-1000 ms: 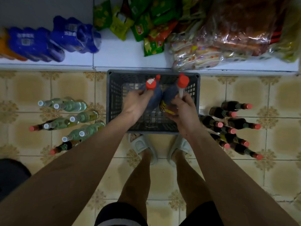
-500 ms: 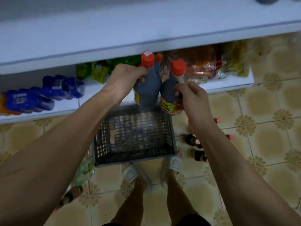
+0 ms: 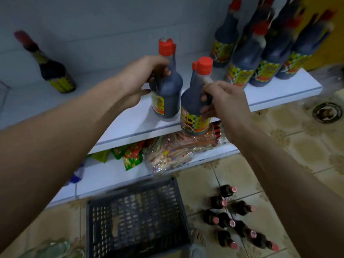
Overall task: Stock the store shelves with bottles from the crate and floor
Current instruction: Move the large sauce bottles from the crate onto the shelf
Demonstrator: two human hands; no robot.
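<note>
My left hand (image 3: 141,77) grips the neck of a dark sauce bottle (image 3: 167,97) with a red cap; its base is over the white upper shelf (image 3: 279,94). My right hand (image 3: 225,101) grips a matching bottle (image 3: 191,116) by the neck, hanging in front of the shelf's front edge. A second red cap peeks out behind each bottle. Below stands the grey plastic crate (image 3: 135,216), with nothing visible inside. Small dark bottles with pink caps (image 3: 232,220) lie on the tiled floor to its right.
Several matching large bottles (image 3: 242,58) crowd the shelf's right end, and a slim dark bottle (image 3: 54,69) stands at its left. Snack bags (image 3: 167,151) fill the lower shelf. Clear bottles (image 3: 54,248) lie at the bottom left, and a floor drain (image 3: 327,112) sits at the right.
Both hands have lifted their bottles from the crate up to the upper shelf. The view has tilted up from the floor to the shelf.
</note>
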